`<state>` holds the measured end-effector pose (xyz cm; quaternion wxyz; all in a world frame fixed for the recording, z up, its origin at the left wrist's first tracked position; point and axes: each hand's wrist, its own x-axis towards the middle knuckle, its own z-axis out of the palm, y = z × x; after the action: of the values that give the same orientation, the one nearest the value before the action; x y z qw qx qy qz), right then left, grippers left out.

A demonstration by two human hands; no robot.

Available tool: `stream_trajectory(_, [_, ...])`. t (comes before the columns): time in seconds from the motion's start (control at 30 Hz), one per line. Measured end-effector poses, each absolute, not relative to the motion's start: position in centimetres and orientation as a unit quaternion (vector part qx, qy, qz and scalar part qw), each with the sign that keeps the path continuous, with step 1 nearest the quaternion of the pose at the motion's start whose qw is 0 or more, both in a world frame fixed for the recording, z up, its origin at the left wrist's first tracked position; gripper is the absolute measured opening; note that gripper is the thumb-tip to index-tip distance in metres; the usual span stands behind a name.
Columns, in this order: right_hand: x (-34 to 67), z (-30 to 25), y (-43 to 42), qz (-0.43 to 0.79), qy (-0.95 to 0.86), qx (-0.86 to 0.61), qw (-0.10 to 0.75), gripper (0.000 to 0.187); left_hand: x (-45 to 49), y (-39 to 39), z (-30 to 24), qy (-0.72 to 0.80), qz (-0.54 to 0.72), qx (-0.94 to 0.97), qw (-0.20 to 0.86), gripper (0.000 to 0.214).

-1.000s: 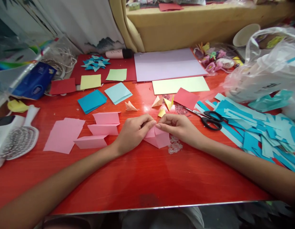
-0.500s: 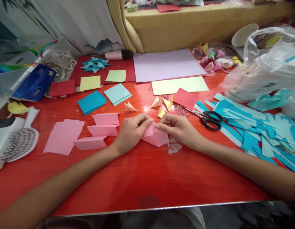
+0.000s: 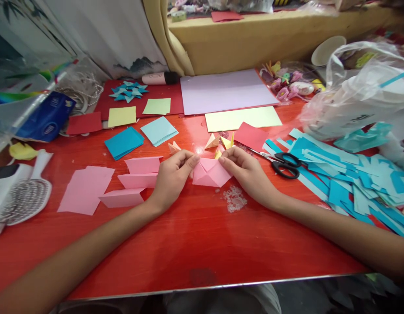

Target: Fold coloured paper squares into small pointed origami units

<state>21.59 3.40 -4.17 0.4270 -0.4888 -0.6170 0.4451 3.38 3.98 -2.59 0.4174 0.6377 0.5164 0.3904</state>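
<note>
A folded pink paper (image 3: 210, 172) is held just above the red table (image 3: 195, 235), between both of my hands. My left hand (image 3: 173, 174) pinches its left corner with closed fingers. My right hand (image 3: 246, 170) pinches its right corner in the same way. The paper shows diagonal creases and a point facing me. Left of my left hand lie three folded pink pieces (image 3: 139, 179) and a flat pink stack (image 3: 86, 189). Small folded yellow and peach shapes (image 3: 218, 141) sit just beyond my fingers.
Black-handled scissors (image 3: 283, 163) lie right of my right hand, beside a heap of blue paper strips (image 3: 352, 179). A clear plastic bag (image 3: 361, 91) stands at the right. Blue square stacks (image 3: 123, 142), yellow squares (image 3: 122, 116), a lilac sheet (image 3: 224, 90) and a hairbrush (image 3: 23, 198) lie farther off.
My hands have lifted the pink paper off the table and drawn apart, opening it out wider; earlier their fingertips met over it. The view has shifted slightly.
</note>
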Motion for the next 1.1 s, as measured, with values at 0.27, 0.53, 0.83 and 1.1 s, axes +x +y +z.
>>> stream_trajectory(0.27, [21.2, -4.08, 3.51, 0.555, -0.546, -0.428, 0.459, 0.029, 3.36, 4.43, -2.88, 0.477, 0.435, 0.57, 0.508, 0.019])
stream_trajectory(0.53, [21.58, -4.18, 3.7, 0.545, -0.562, -0.419, 0.459, 0.015, 3.57, 3.89, -2.67, 0.464, 0.34, 0.637, 0.513, 0.016])
stream_trajectory(0.83, [21.66, -3.94, 3.62, 0.558, -0.578, -0.416, 0.426, 0.018, 3.48, 4.04, -2.89, 0.471, 0.329, 0.65, 0.498, 0.016])
stream_trajectory(1.1, [21.46, -3.75, 3.49, 0.575, -0.536, -0.419, 0.455, 0.012, 3.43, 4.07, -2.73, 0.473, 0.33, 0.644, 0.503, 0.022])
